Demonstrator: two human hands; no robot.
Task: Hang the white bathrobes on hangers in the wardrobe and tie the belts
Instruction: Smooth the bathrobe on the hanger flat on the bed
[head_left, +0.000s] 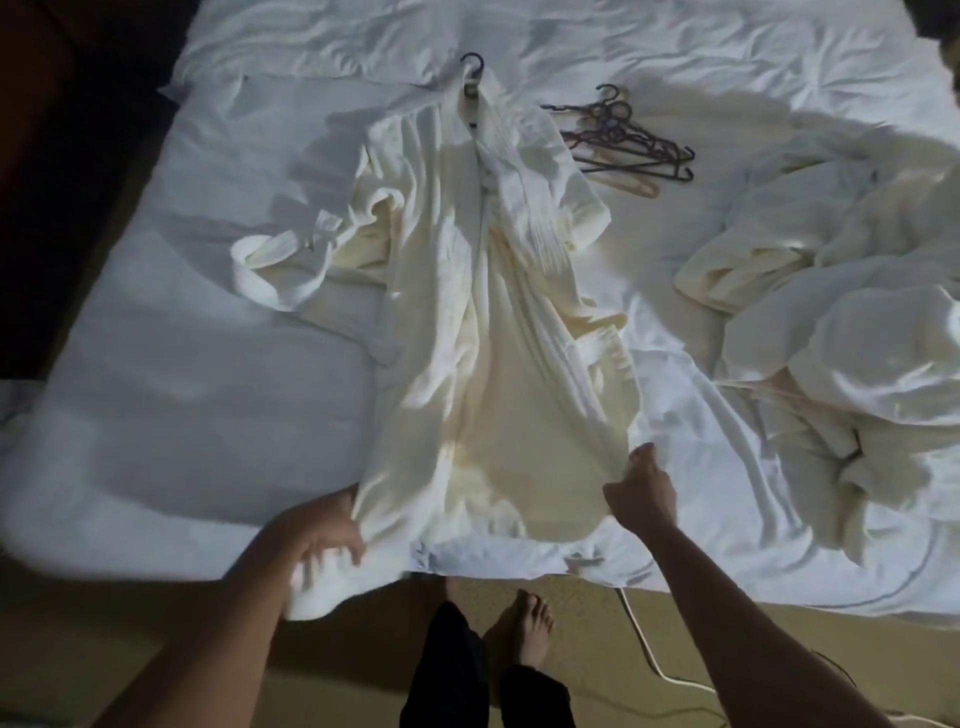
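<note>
Head view: both of your hands work the near hem of one robe at the bed's edge.
Left hand (317, 525): fingers curled into the lower left hem, gripping a bunch of cloth that spills over the edge. The blur hides the exact finger layout.
Right hand (641, 491): thumb and fingers pinch the lower right hem. Judged purpose: holding both corners apart spreads the skirt flat so the front panels line up.
White towelling bathrobe (467, 291): lies lengthwise on the bed, collar far from you, hem at your hands, front panels meeting down the middle.
Dark plastic hanger hook (474, 65): protrudes from the collar, so the hanger appears already seated in the shoulders.
Belt (270, 270): a loose white loop lies left of the robe's waist, untied. Judged next step: draw it across the front and knot it.
Spare dark hangers (623, 140): piled right of the collar, apart from the robe.
Remaining white robes (841, 291): heaped on the right of the bed.
White-sheeted bed (156, 389): serves as the work surface. No wardrobe is visible.
</note>
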